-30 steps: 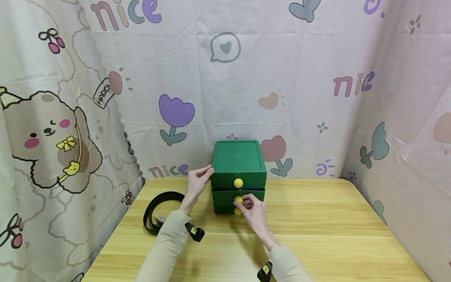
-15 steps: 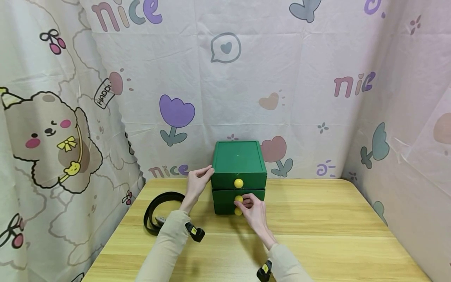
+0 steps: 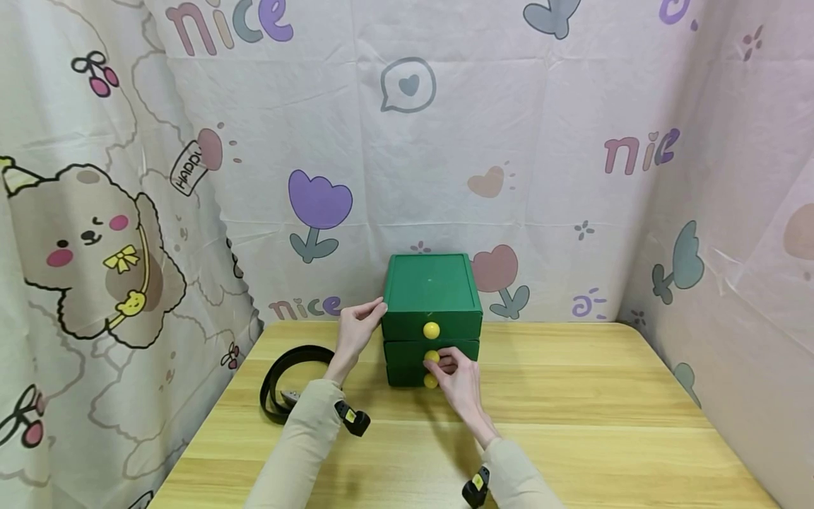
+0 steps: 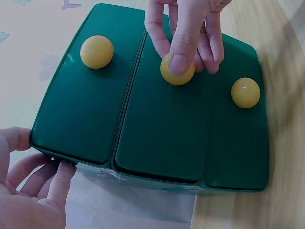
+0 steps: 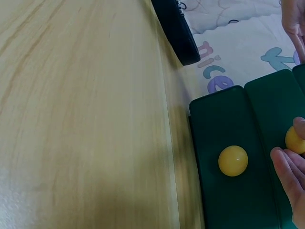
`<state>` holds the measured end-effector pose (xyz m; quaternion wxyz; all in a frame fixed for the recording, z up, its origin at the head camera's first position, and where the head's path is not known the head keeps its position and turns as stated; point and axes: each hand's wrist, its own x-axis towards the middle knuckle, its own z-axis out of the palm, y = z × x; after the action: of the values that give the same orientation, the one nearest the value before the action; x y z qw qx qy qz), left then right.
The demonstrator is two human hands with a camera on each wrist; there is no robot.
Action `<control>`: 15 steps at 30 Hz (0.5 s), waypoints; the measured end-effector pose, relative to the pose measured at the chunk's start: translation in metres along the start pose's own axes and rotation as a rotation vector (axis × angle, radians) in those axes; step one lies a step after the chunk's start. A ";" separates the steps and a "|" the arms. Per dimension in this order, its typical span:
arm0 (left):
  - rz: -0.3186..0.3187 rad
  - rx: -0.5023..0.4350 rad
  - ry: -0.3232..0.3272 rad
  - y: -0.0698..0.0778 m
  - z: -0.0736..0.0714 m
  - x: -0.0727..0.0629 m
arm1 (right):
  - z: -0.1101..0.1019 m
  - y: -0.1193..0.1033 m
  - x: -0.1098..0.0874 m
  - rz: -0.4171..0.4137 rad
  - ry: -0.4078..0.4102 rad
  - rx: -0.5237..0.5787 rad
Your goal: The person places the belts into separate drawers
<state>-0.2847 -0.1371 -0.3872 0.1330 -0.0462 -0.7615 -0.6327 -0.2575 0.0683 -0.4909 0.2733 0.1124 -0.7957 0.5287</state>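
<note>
A green drawer box (image 3: 429, 283) with three drawers stands on the table, each drawer bearing a round yellow knob. My right hand (image 3: 459, 382) pinches the middle knob (image 4: 186, 78) between thumb and fingers. The middle drawer (image 4: 162, 138) sits nearly level with the top drawer (image 4: 86, 107) and bottom drawer (image 4: 236, 148), with a thin dark seam along its edge. At the box's upper left front corner, my left hand (image 3: 356, 332) grips the edge with thumb and fingertips. The bottom knob (image 5: 233, 161) is untouched.
A coiled black belt (image 3: 266, 389) with a metal buckle (image 3: 290, 397) lies left of the box, partly behind my left forearm. The wooden table (image 3: 604, 396) reaches back to a printed curtain (image 3: 445, 141) close behind the box. Wrist cameras sit on both sleeves.
The middle drawer has slid slightly inward with my right hand on its knob, and the dark gap above it has narrowed. My left hand stays at the corner.
</note>
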 end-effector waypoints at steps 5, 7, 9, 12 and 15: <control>0.005 0.003 0.001 0.001 0.000 0.000 | 0.001 0.000 0.000 -0.008 0.012 -0.002; 0.007 0.002 -0.001 0.001 0.000 -0.001 | 0.001 0.001 0.000 -0.014 0.018 -0.002; 0.005 -0.001 -0.002 0.001 0.000 -0.001 | 0.002 0.001 0.000 -0.013 0.019 -0.002; 0.007 -0.005 0.001 0.000 0.000 0.000 | 0.002 0.001 0.001 -0.012 0.017 -0.008; 0.008 -0.004 0.005 0.000 0.001 0.000 | 0.002 0.001 0.001 0.002 0.011 -0.009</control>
<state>-0.2847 -0.1365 -0.3875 0.1374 -0.0477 -0.7598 -0.6337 -0.2593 0.0668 -0.4913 0.2776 0.1072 -0.7968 0.5258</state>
